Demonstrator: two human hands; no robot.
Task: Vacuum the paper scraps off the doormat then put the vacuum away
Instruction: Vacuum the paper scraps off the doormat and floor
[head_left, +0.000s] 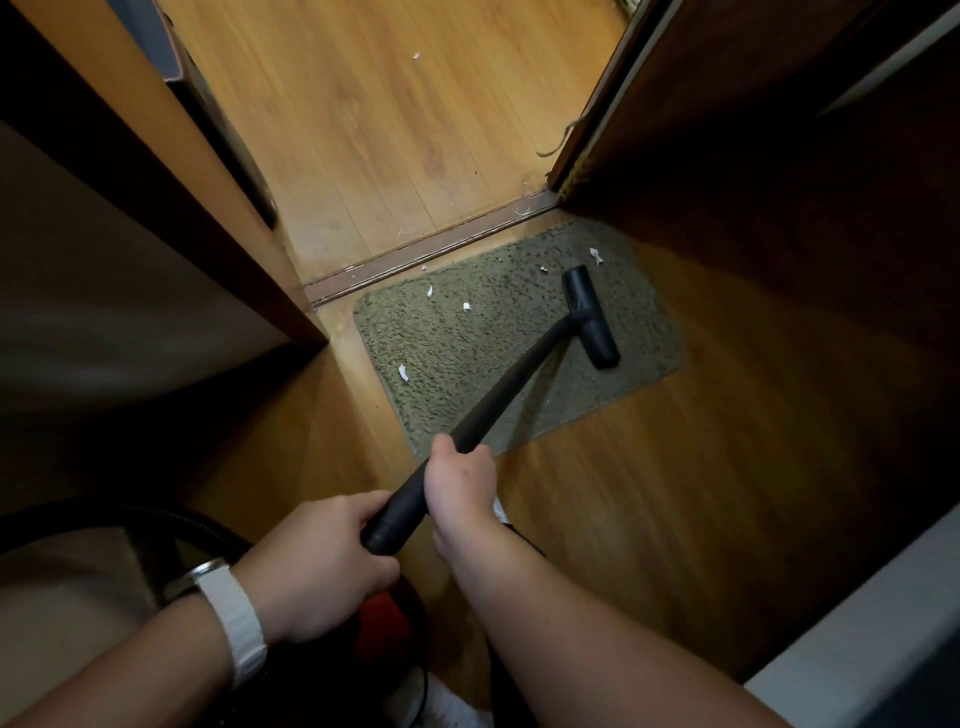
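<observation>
A grey-green doormat (467, 358) lies on the wooden floor just inside the door threshold. Several white paper scraps (466, 307) are scattered over its far and left parts. A black vacuum wand (498, 400) runs from my hands to a black floor nozzle (591, 317) that rests on the right part of the mat. My left hand (317, 558) grips the near end of the wand, and my right hand (462, 480) grips it a little further along. The red vacuum body (382, 631) shows partly below my left hand.
A metal threshold strip (431, 249) crosses the floor beyond the mat. An open dark door (727, 104) stands on the right, wooden cabinet panels (171, 249) on the left. A black hose (156, 519) curves at lower left. One scrap (415, 55) lies on the far floor.
</observation>
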